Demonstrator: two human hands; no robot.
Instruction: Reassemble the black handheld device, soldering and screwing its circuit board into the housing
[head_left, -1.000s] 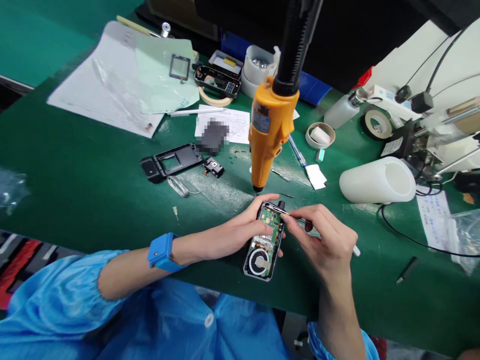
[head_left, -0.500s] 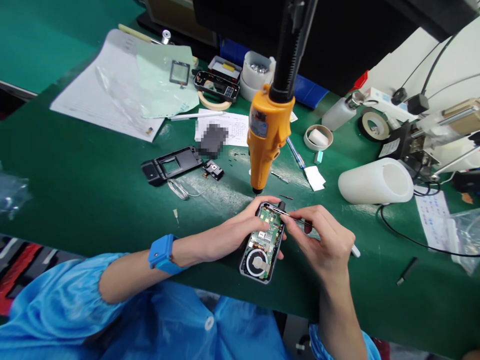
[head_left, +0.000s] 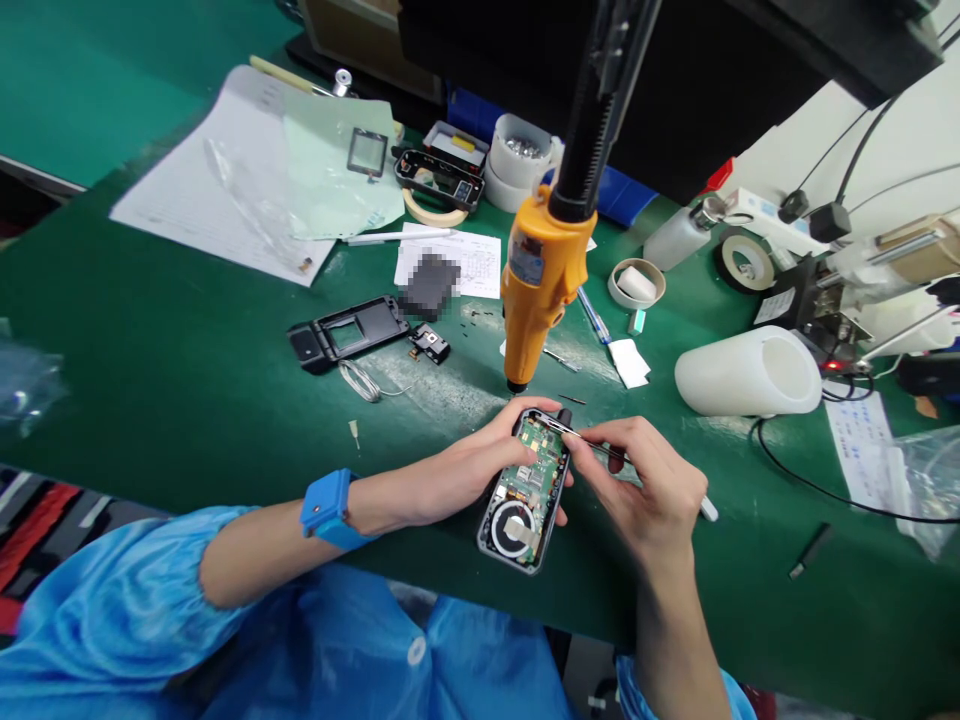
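In front of me is an opened handheld device [head_left: 537, 470], a narrow case with a green circuit board and a round white-ringed part at its lower end. My left hand [head_left: 480, 468] grips it from the left, thumb over the board and fingertips showing at its right side. Pinched in my right hand [head_left: 651, 478] is a pair of tweezers [head_left: 559, 426], whose tips lie at the top end of the board. Whether the tips hold anything is too small to tell. An orange electric screwdriver [head_left: 537, 290] hangs just above the device's top end.
Left of the screwdriver lie a black back cover [head_left: 349, 333], a small black module [head_left: 430, 342] and a coiled grey wire [head_left: 358, 380]. A white cylinder [head_left: 720, 375] lies at the right. Behind are papers [head_left: 180, 190], a tape roll [head_left: 744, 262] and a white cup of screws [head_left: 516, 150].
The view has shifted slightly. The tweezers' tips stay near the device's top end, and both hands keep almost the same pose.
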